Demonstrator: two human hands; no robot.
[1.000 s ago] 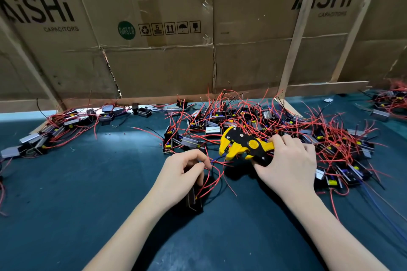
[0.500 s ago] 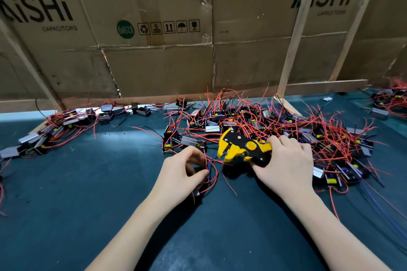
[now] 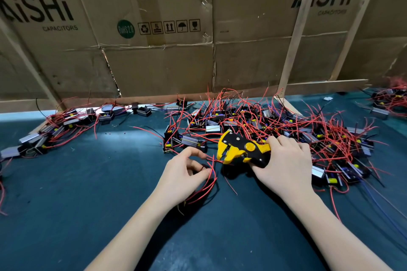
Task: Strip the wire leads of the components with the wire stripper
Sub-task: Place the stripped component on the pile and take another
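My right hand (image 3: pixel 286 167) grips the handles of the yellow and black wire stripper (image 3: pixel 242 149). Its jaws point left and stand slightly apart. My left hand (image 3: pixel 182 176) is just left of the jaws, fingers curled round a bundle of red wire leads (image 3: pixel 209 182). One lead runs from my index fingertip to the jaws. The component these leads belong to is mostly hidden under my left palm. Both hands hover low over the dark green mat (image 3: pixel 88 193).
A large tangle of small black components with red wires (image 3: pixel 308 130) lies behind and right of my right hand. A smaller heap (image 3: pixel 63 123) lies at the far left, another (image 3: pixel 392 99) at the far right. A cardboard wall (image 3: pixel 165 61) closes off the back.
My left hand's fingers have loosened from a tight pinch and shifted along the red leads. The stripper has stayed near the same spot, its jaws now at a lead's end.
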